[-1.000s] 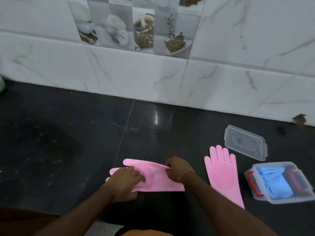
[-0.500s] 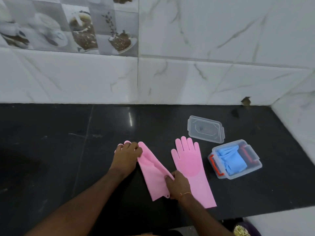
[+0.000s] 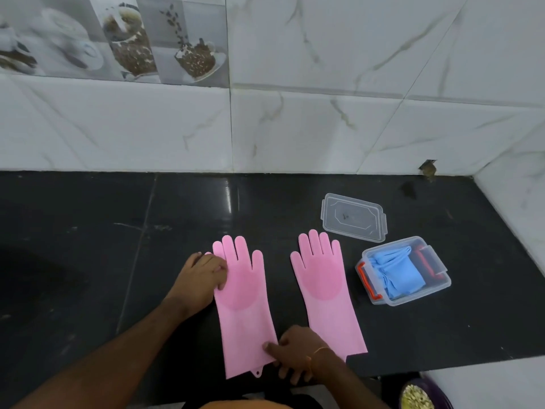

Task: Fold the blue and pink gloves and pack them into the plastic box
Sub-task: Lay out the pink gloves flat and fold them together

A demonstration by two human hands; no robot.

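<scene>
Two pink gloves lie flat on the black counter, fingers pointing to the wall. My left hand point(image 3: 203, 274) presses the thumb side of the left pink glove point(image 3: 244, 308). At that glove's cuff corner my right hand point(image 3: 298, 351) pinches the edge. The right pink glove point(image 3: 327, 293) lies untouched beside it. The clear plastic box point(image 3: 439, 283) with orange latches stands at the right, and the folded blue gloves point(image 3: 396, 274) rest inside it.
The box's clear lid point(image 3: 354, 217) lies behind the box near the wall. White marble tiles close off the back and the right side. A purple bowl point(image 3: 423, 397) with something yellowish sits below the counter's front edge at the bottom right.
The left pink glove has turned from lying sideways to pointing at the wall, flat beside the other one. Both hands moved with it; the camera also shifted right.
</scene>
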